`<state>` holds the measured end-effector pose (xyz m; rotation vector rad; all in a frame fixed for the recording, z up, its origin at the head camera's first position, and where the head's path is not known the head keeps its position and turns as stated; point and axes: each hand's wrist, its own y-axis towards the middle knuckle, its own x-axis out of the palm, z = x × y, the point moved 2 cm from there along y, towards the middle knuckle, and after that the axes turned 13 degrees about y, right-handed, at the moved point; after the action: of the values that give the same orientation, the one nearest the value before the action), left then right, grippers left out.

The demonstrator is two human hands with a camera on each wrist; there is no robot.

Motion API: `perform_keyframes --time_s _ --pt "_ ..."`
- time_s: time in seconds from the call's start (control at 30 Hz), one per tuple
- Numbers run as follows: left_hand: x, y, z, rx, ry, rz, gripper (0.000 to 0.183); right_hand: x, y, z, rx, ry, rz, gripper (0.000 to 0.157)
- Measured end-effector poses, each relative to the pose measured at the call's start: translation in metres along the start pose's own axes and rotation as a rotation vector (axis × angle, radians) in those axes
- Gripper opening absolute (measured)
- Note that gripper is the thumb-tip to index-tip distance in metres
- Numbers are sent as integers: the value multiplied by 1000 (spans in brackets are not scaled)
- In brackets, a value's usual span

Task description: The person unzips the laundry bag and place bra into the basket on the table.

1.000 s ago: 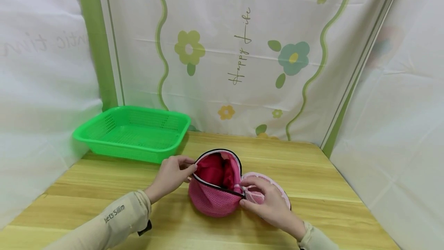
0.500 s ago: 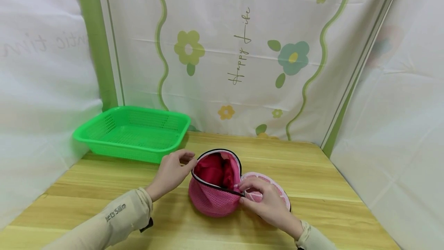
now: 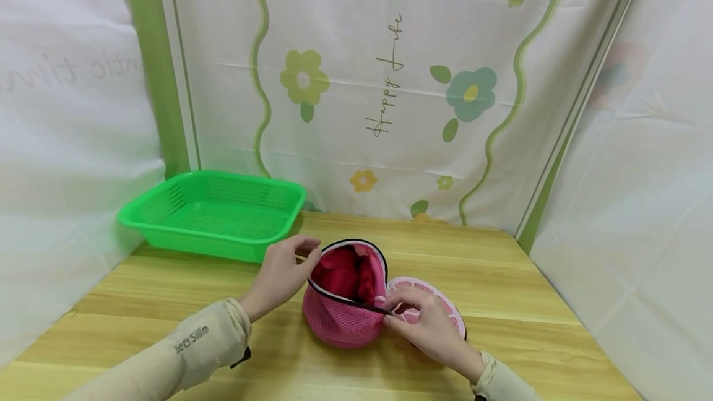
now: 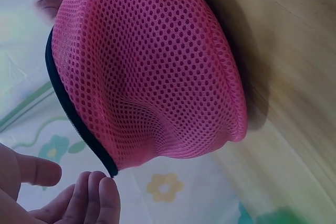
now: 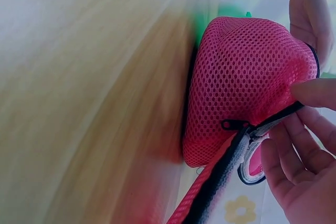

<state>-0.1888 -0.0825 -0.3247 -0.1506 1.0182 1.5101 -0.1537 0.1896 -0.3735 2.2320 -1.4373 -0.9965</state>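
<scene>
A pink mesh laundry bag (image 3: 345, 325) with a black-edged round mouth stands on the table, its opening tilted up. Folded red cloth (image 3: 341, 272) lies inside. The bag's round lid (image 3: 447, 307), pink and white, is folded back to the right. My right hand (image 3: 431, 327) pinches the near right part of the rim between thumb and fingers. A zipper pull (image 5: 232, 124) hangs at the hinge in the right wrist view. Beside the left rim is my left hand (image 3: 282, 272); its thumb and fingers are parted with nothing between them, fingertips close to the black edge.
A green plastic basket (image 3: 262, 243) with perforated sides stands at the back left of the wooden table (image 3: 501, 277). White flowered curtains (image 3: 345, 159) enclose the table at the back and both sides.
My left hand has let go of the left rim and shifted slightly up, its fingers parting. My right hand keeps its pinch on the rim; the bag stays in place.
</scene>
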Motion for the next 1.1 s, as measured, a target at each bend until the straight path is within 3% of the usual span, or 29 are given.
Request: perform_keyframes --time_s 0.2,0.37,0.6,1.0,1.1 --pt "2 4 12 59 -6 -16 18 3 4 -13 -4 32 -14 22" --pt "4 13 23 54 35 -56 20 5 3 -4 8 42 -18 21" --pt "13 24 32 33 137 -235 36 6 3 2 8 60 -32 17" --pt "31 30 40 14 371 -433 43 7 4 0 31 77 -31 17" --pt "34 29 46 26 452 -453 43 7 3 1 50 80 -33 15"
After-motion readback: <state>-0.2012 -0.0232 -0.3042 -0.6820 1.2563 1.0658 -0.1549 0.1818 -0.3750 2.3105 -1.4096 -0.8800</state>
